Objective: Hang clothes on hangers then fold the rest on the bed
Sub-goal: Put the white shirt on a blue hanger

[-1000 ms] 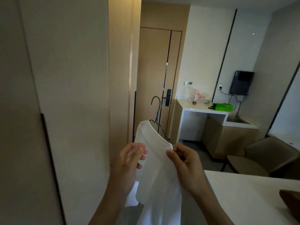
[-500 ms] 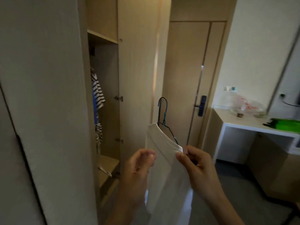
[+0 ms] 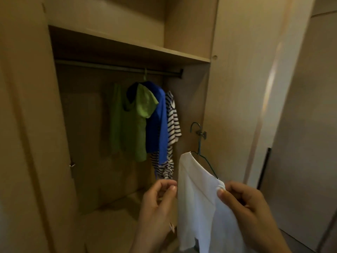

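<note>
**Hanging step, white shirt at the wardrobe.** Your right hand [image 3: 244, 203] pinches the white shirt [image 3: 198, 198] at its near shoulder. Thumb and forefinger are pressed together on the cloth where the wire hanger [image 3: 207, 164] runs under it. Your left hand [image 3: 158, 201] is curled just left of the shirt's edge, fingertips at the cloth; whether it nips the cloth cannot be told. The shirt is already threaded on the hanger, hangs between your hands and falls below them.

**Governing relation.** The hook [image 3: 195, 125] stands upright, above and slightly left of your right hand. The rail [image 3: 118, 67] lies higher still, up and to the left of both hands and deeper inside the wardrobe [image 3: 189, 99]. The rail's long axis runs left to right across your view. The hanger's wire slopes from the hook down toward your right hand, nearly edge-on to you.

A short free stretch of rail appears to remain right of the striped shirt [image 3: 173, 121], which hangs beside the blue shirt [image 3: 157, 125] and the green shirt [image 3: 131, 121]. That stretch sits above your left hand. Your left hand is nearer the opening, but your right hand bears the hanger, so the lift likely falls to the right hand.

**Change.** Half a second ago the wardrobe lay slantwise off to the left of your hands, with the room door beyond the hook and a bench to the right. Now the opening fills the view, and the hook stands before the wardrobe's right inner wall, close to a hinge [image 3: 201, 134]. The hold of both hands looks unchanged.
</note>
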A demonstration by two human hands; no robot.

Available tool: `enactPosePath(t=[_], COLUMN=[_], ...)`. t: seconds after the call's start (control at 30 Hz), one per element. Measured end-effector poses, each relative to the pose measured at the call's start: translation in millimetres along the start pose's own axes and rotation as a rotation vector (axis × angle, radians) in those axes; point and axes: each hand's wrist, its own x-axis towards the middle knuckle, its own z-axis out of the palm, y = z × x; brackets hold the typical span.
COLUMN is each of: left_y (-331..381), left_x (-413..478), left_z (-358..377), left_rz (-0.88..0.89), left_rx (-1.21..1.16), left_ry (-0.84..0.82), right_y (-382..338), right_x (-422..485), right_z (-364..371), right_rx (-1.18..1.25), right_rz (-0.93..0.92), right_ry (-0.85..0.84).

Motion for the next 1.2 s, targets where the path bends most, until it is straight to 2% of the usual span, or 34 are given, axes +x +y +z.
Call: enactPosePath(t=[0.33, 0.47, 0.7, 0.97, 1.2], left_y=[-14, 4, 56, 99, 111], left_x=[131, 170, 242, 316, 351], left_z=[-47, -59, -87, -115, -119], left_rz=[0.134, 0.171, 0.277, 0.318, 0.318], left_rx=[0.075, 0.122, 0.266, 0.316, 0.321], left_ry=[0.317, 0.378, 0.466, 0.595, 0.665], right_y=[39, 37, 7, -53, -83], right_x=[167, 232, 363, 481, 543], right_z=[64, 98, 166, 246, 300], right_rx=[0.15, 0.228, 0.346, 0.41, 0.405], right_rz=[-0.136, -0.129, -0.223, -0.239, -0.254], right_ry=[-0.26, -0.333, -0.418, -0.452, -0.376])
